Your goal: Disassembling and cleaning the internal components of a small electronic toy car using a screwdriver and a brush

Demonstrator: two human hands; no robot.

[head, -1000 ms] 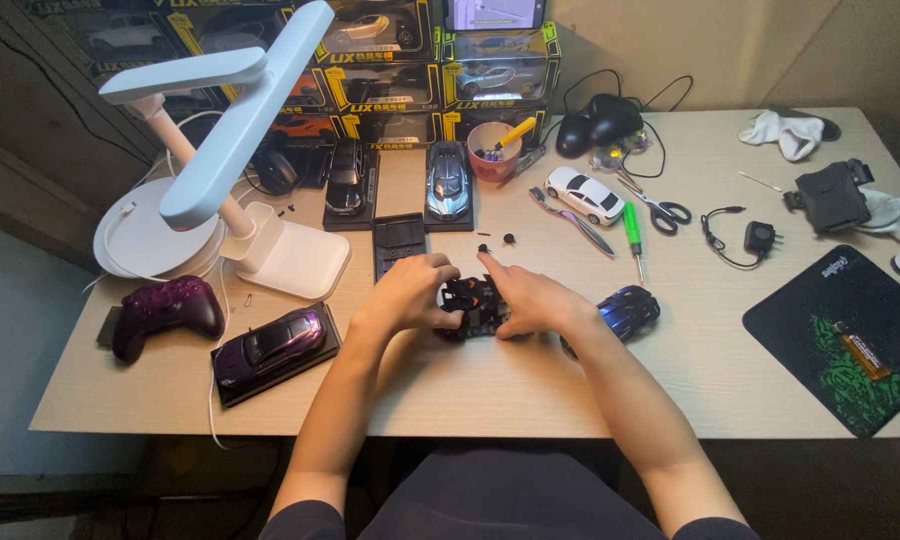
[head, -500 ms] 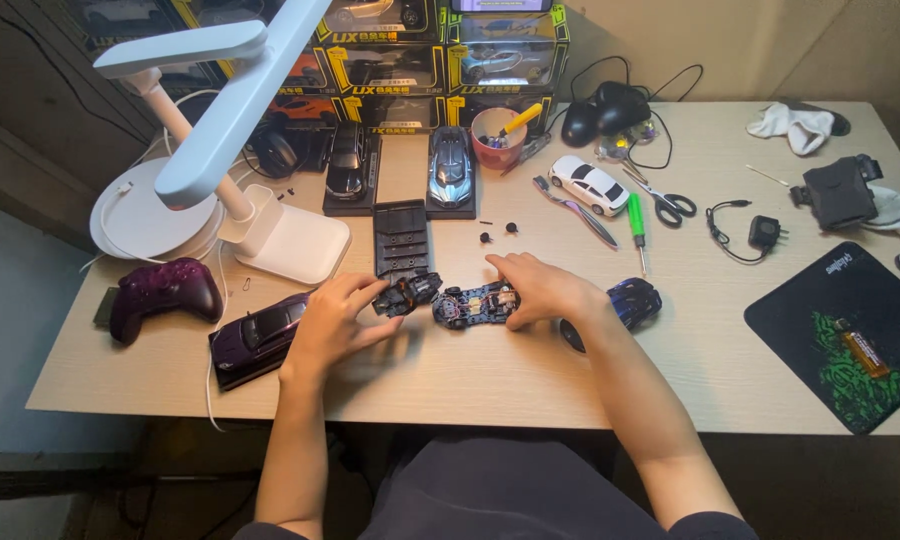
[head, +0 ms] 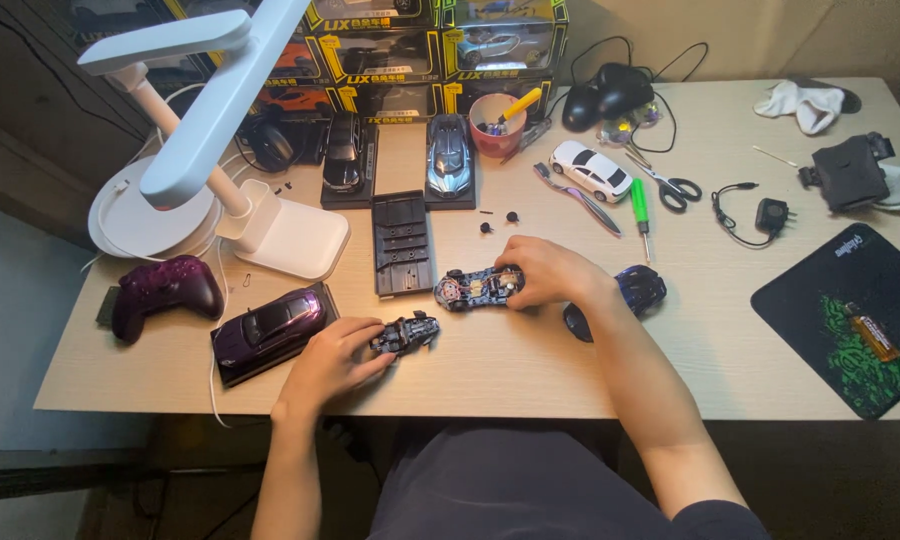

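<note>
Purple car (head: 270, 328) is left whole on the worktop (head: 770, 360) at far left. Beside it, a dark interior piece (head: 407, 333) is pinched in the left hand (head: 330, 362), lifted out already. Well apart to its right, the stripped chassis (head: 475, 287) is gripped at one end by the curled right hand (head: 550, 272); loose wheels (head: 499, 221) lie beyond.

Purple model car (head: 270, 328), white lamp (head: 210, 130), green screwdriver (head: 640, 205).

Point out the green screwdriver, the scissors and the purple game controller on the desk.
green screwdriver (head: 639, 199): head view, on its green handle.
scissors (head: 676, 187): head view, on the black finger loops.
purple game controller (head: 165, 290): head view, on the middle of its body.
</note>
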